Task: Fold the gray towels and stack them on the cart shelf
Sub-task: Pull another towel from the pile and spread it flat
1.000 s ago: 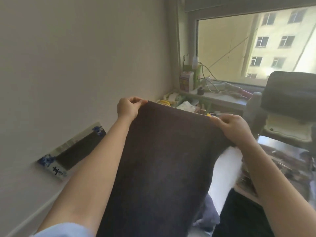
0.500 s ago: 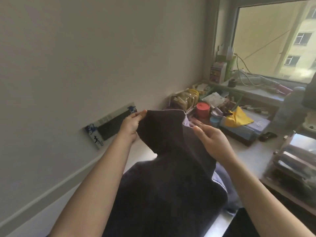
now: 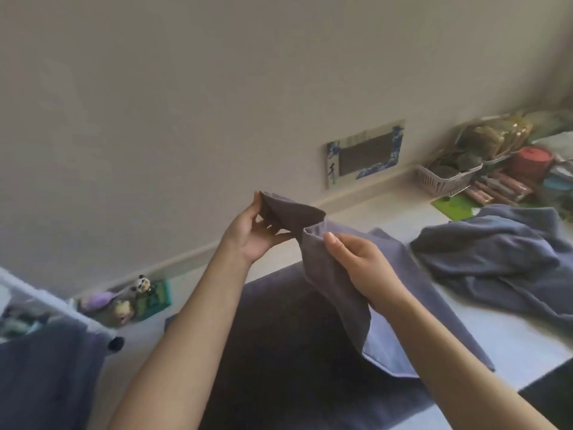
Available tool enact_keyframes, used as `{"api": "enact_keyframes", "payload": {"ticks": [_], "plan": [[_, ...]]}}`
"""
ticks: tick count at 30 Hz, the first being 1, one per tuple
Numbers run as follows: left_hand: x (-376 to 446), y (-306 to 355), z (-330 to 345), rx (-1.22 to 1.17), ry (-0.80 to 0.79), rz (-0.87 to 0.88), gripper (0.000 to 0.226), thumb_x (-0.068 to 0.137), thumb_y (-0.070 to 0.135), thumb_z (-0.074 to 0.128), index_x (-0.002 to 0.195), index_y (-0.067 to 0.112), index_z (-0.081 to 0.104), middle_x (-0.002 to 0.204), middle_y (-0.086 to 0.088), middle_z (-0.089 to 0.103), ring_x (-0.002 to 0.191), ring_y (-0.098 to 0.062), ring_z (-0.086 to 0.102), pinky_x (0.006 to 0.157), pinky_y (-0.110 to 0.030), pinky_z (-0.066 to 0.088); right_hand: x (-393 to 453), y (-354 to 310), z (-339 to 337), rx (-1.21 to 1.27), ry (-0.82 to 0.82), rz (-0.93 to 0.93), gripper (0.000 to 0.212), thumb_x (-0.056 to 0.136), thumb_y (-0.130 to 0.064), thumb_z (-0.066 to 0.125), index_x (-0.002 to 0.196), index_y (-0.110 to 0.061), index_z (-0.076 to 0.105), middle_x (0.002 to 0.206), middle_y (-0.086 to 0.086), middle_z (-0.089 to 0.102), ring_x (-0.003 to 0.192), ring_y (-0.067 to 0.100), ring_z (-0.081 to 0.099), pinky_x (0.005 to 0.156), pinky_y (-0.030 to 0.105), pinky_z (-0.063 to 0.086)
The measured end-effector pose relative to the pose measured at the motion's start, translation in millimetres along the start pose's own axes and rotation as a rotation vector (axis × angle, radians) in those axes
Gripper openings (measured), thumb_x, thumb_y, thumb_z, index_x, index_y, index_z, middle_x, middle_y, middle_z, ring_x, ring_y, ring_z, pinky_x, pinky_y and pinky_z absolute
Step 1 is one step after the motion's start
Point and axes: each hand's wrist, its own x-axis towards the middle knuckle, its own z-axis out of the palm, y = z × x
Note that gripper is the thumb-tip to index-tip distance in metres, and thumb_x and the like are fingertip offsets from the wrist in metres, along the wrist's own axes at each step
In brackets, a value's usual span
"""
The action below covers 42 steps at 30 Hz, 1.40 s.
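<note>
I hold a dark gray towel (image 3: 294,342) above the white table (image 3: 514,352); its lower part drapes over the tabletop toward me. My left hand (image 3: 251,231) pinches one top corner, raised near the wall. My right hand (image 3: 359,268) grips the other top corner close beside it, so the upper edge is bunched between them. Another gray towel (image 3: 502,259) lies crumpled on the table to the right. A third gray towel (image 3: 46,373) hangs at the lower left, over a white cart rim (image 3: 40,297).
A picture frame (image 3: 364,155) leans on the wall behind. A white basket (image 3: 449,178) of packets, a red cup (image 3: 531,161) and a green card (image 3: 454,204) crowd the far right. Small figurines (image 3: 124,301) stand by the wall at left.
The towel came down from being held up spread wide. My hands moved together and lowered it onto the table. The view swung left, away from the window.
</note>
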Motion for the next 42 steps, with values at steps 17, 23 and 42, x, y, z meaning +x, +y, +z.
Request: {"api": "enact_keyframes", "payload": {"ticks": [17,23,42], "plan": [[-66,-27,-303,-0.023,0.536,0.034,0.012,0.084,0.022,0.061,0.075,0.014,0.064,0.093,-0.014,0.058,0.092,-0.027,0.056,0.085,-0.037,0.048,-51,101,262,-0.567,-0.819,0.204,0.037,0.096,-0.038,0.046,0.081,-0.008,0.062,0.076,0.005,0.06,0.064,0.012,0.052,0.059,0.022,0.036],[-62,-32,-308,0.14,0.707,-0.03,0.018,0.094,0.027,0.057,0.091,0.009,0.06,0.1,-0.013,0.06,0.093,-0.026,0.057,0.085,-0.037,0.046,-18,121,264,-0.592,-0.554,0.219,0.027,0.096,-0.034,0.048,0.087,-0.012,0.06,0.08,0.004,0.063,0.075,0.022,0.061,0.065,0.031,0.043],[-70,-52,-329,0.795,0.58,-0.176,0.045,0.085,0.016,0.068,0.128,0.014,0.053,0.121,-0.004,0.062,0.114,-0.023,0.057,0.096,-0.034,0.046,108,155,280,-1.1,-0.856,-0.017,0.043,0.095,-0.053,0.035,0.126,-0.028,0.05,0.127,0.0,0.057,0.119,0.026,0.045,0.103,0.043,0.02]]}}
